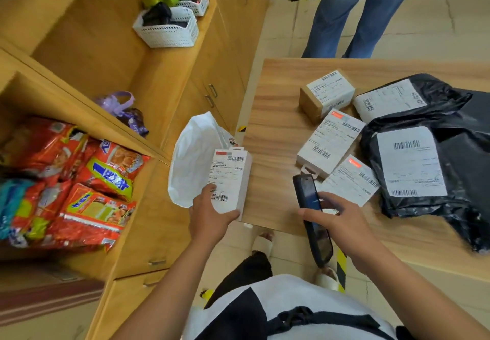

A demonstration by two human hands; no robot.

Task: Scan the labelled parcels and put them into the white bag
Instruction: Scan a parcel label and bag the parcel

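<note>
My left hand (pixel 209 213) grips a white labelled box (pixel 230 179) by its lower end, holding it upright beside the table's left edge, in front of the white bag (pixel 189 159). My right hand (pixel 336 217) holds a dark handheld scanner (pixel 313 217) over the table's near edge, its screen facing up. On the wooden table (pixel 273 117) lie two white labelled boxes (pixel 330 142) (pixel 351 180), a brown labelled carton (pixel 326 94) and two black labelled plastic parcels (pixel 413 164) (pixel 392 98).
The white bag hangs open between the table and a wooden cabinet (pixel 201 74). Shelves at the left hold red snack packets (pixel 79 180), a purple item (pixel 122 109) and white baskets (pixel 167 26). A person in jeans (pixel 358 13) stands beyond the table.
</note>
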